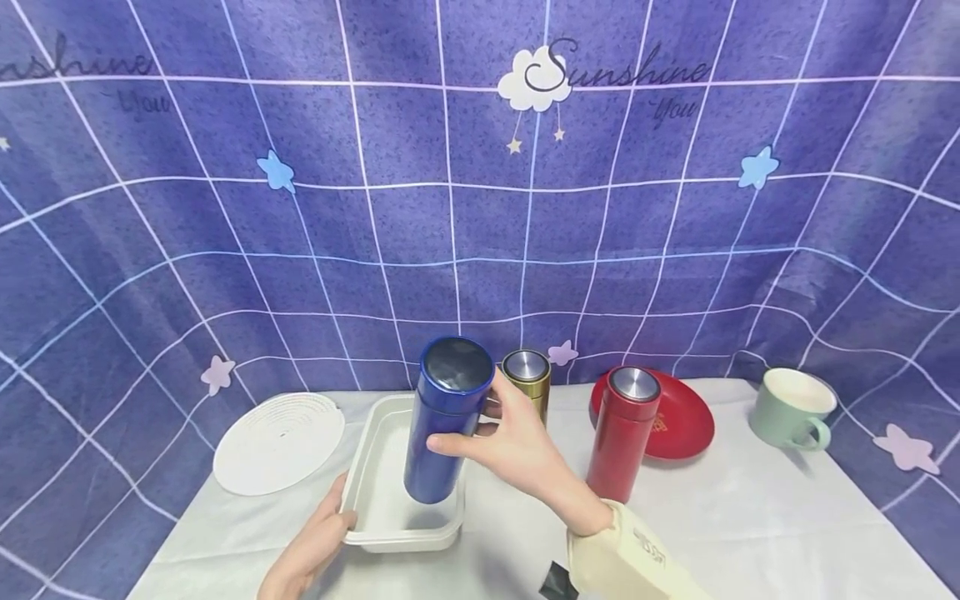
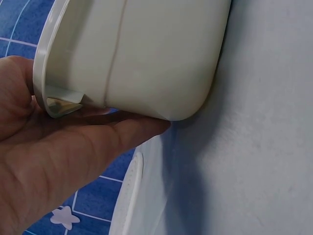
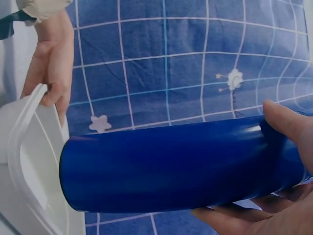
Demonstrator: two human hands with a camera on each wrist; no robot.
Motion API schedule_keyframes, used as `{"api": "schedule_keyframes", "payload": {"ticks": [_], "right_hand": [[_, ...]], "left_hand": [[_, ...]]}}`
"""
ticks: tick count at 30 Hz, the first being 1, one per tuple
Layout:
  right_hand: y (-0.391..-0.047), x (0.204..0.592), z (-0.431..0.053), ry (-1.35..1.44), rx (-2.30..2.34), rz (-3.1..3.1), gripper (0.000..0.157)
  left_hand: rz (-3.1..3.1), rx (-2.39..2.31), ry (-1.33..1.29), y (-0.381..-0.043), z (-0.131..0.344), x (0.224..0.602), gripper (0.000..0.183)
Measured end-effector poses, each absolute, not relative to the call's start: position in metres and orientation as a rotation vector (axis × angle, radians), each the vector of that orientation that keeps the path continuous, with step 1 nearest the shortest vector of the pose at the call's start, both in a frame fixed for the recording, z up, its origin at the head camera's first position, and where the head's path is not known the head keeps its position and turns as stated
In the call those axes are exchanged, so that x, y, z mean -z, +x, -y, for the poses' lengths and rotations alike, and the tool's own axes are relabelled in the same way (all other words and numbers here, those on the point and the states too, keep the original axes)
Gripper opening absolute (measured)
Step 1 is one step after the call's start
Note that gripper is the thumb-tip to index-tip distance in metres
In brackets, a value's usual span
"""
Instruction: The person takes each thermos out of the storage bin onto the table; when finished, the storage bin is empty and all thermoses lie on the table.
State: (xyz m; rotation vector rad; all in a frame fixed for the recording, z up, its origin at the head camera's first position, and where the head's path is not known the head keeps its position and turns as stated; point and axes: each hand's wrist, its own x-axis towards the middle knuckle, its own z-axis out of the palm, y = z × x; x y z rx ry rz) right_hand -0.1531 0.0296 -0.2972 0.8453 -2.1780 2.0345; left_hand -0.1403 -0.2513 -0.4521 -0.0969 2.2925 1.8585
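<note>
My right hand (image 1: 517, 437) grips a blue thermos bottle (image 1: 442, 442) near its dark-topped upper end. The bottle hangs slightly tilted over a white plastic bin (image 1: 405, 540), and its base overlaps the bin's inside in the head view. In the right wrist view the blue thermos bottle (image 3: 161, 169) stretches from the thumb and fingers toward the bin's rim (image 3: 17, 132). At the bin's left side, my left hand (image 1: 318, 537) holds the rim, thumb over the edge. Seen from the left wrist, the left hand's fingers (image 2: 117, 134) lie along the outer wall of the bin (image 2: 161, 54).
A gold thermos (image 1: 536, 387) stands behind the right hand. Right of it are a red thermos (image 1: 622, 442), a red plate (image 1: 686, 417) and a mint green mug (image 1: 787, 408). A white round woven mat (image 1: 277, 446) lies left of the bin. A blue gridded curtain (image 1: 480, 225) hangs behind the table.
</note>
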Motion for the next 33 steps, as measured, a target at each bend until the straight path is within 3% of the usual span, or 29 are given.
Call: {"api": "schedule_keyframes", "payload": {"ticks": [12, 33], "right_hand": [[-0.133, 0.302, -0.078, 0.714, -1.895, 2.309, 0.069], [-0.136, 0.372, -0.108, 0.515, -1.799, 2.429, 0.068]], "left_hand": [[-2.294, -1.828, -0.128, -0.142, 0.252, 0.451, 0.090], [-2.279, -1.836, -0.122, -0.142, 0.249, 0.451, 0.092]]}}
